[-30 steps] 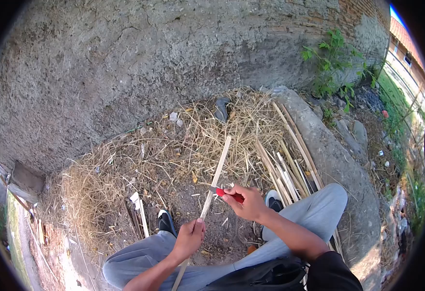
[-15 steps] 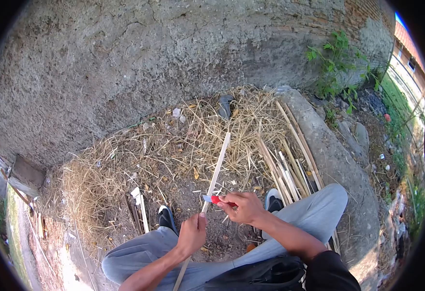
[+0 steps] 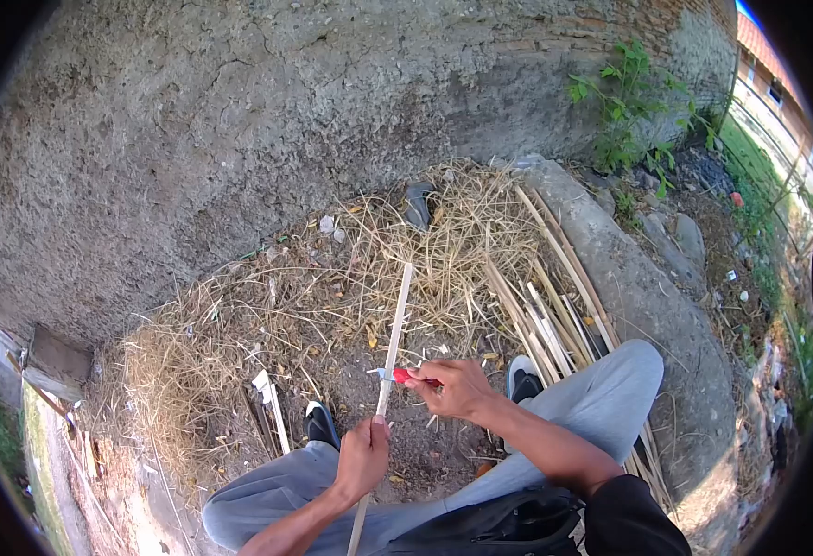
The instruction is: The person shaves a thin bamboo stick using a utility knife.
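A long pale strip of wood or bamboo [image 3: 399,315] runs from my lap out toward the straw. My left hand [image 3: 364,458] is closed around it near its middle. In my right hand [image 3: 453,387] is a knife with a red handle [image 3: 402,375], gripped in closed fingers. Its short blade [image 3: 384,373] lies across the strip a little beyond my left hand. A thin light shaving seems to stand off at the blade's tip.
Several split strips [image 3: 555,324] lie at the right beside a concrete ledge [image 3: 610,259]. Straw [image 3: 467,222] and shavings cover the ground before a rough wall [image 3: 240,130]. A dark shoe-like object [image 3: 418,206] rests in the straw. Another pale piece [image 3: 275,408] lies left.
The strip's far end has swung left and slightly down in view. My right hand and the knife have shifted left, and the blade now crosses the strip. The camera view has moved slightly.
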Demonstrator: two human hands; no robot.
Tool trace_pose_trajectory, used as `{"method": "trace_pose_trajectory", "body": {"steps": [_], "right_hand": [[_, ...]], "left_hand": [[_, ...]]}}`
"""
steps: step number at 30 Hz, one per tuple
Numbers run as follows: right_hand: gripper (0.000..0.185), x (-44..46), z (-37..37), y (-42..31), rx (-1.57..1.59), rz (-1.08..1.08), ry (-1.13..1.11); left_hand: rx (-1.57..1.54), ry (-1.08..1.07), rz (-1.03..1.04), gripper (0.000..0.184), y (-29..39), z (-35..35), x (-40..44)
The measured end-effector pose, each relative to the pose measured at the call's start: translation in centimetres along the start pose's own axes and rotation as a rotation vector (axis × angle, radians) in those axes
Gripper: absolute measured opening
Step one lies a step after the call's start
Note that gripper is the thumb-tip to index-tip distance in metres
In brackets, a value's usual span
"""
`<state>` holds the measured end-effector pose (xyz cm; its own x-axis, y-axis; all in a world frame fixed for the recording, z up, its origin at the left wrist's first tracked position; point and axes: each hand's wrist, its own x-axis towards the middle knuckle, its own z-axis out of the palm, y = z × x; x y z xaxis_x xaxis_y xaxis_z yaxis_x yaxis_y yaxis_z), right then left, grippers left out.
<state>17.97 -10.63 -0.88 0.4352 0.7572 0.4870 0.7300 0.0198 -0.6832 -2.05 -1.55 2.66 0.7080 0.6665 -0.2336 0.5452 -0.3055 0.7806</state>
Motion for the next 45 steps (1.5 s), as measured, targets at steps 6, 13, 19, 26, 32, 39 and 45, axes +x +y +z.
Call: {"method": "trace_pose_trajectory", "body": {"steps": [6, 13, 19, 26, 32, 39, 45], "right_hand": [[0.019, 0.3, 0.1, 0.7, 0.003, 0.018, 0.04], [0.018, 1.9, -2.3, 4.9, -0.116, 0.273, 0.009], [0.019, 4.1, -8.2, 5.1, -0.04, 0.257, 0.372], [0.022, 0.6, -4.2, 1.1, 0.115, 0.131, 0.204], [0.022, 0.2, -2.5, -0.9, 0.09, 0.059, 0.034], [0.02, 0.2, -1.8, -0.7, 0.032, -0.021, 0.067], [0.02, 0.4, -2.1, -0.9, -0.031, -0.025, 0.057]], "left_hand": [[-0.002, -0.01, -0.01, 0.042, -0.6, 0.2, -0.3], [0.031, -0.097, -0.011, 0.04, -1.8, 0.8, -2.7], [-0.049, -0.12, -0.058, 0.04, 0.9, -1.9, -0.9], [-0.057, -0.027, 0.002, 0.041, -0.4, -1.7, 0.2], [-0.14, -0.071, -0.053, 0.04, 0.0, -1.3, -0.2], [-0.011, -0.028, 0.081, 0.041, -0.1, -1.3, -0.7], [-0.102, -0.117, -0.041, 0.04, 0.6, -1.1, -1.7]]}}
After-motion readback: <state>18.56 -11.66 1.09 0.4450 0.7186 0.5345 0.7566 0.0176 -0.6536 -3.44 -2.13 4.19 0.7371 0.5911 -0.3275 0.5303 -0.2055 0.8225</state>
